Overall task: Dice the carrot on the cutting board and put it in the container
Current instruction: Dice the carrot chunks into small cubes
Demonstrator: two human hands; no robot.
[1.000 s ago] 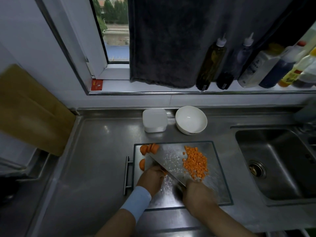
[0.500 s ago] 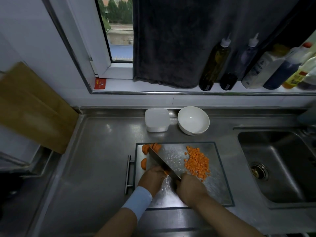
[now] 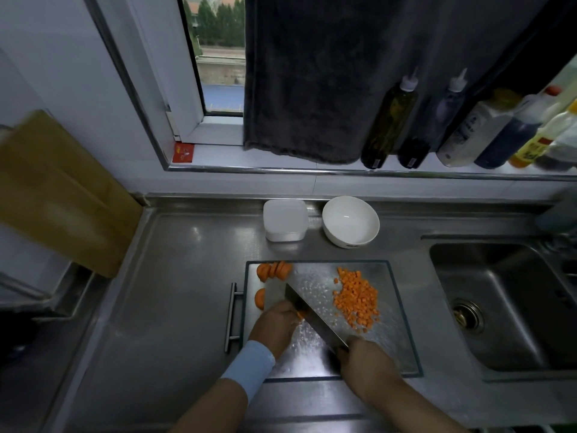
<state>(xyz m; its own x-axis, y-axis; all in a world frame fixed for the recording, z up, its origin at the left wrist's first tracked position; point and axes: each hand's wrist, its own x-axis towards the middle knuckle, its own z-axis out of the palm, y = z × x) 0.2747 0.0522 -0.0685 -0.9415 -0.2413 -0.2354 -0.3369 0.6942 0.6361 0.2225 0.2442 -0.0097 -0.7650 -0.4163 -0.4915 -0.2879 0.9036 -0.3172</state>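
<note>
The setting was a domestic kitchen. A stainless steel counter [image 3: 187, 276] ran beneath a window [image 3: 218, 57] and carried an inset sink [image 3: 505, 307] with a drain strainer [image 3: 467, 315] at its right end. The window ledge [image 3: 218, 151] held an oil squeeze bottle [image 3: 390, 120], a dark squeeze bottle [image 3: 437, 120] and further condiment bottles [image 3: 477, 132]. A dark towel [image 3: 312, 73] hung in front of the window. A wooden board [image 3: 56, 195] leaned against the wall at the counter's left edge. At the rear edge stood a white plastic container [image 3: 284, 219] and a white bowl [image 3: 350, 221], side by side. Near the front edge, a steel cutting board [image 3: 390, 339] bore diced carrot [image 3: 356, 298] and carrot slices [image 3: 274, 270], with a kitchen knife [image 3: 309, 314] across it.
</note>
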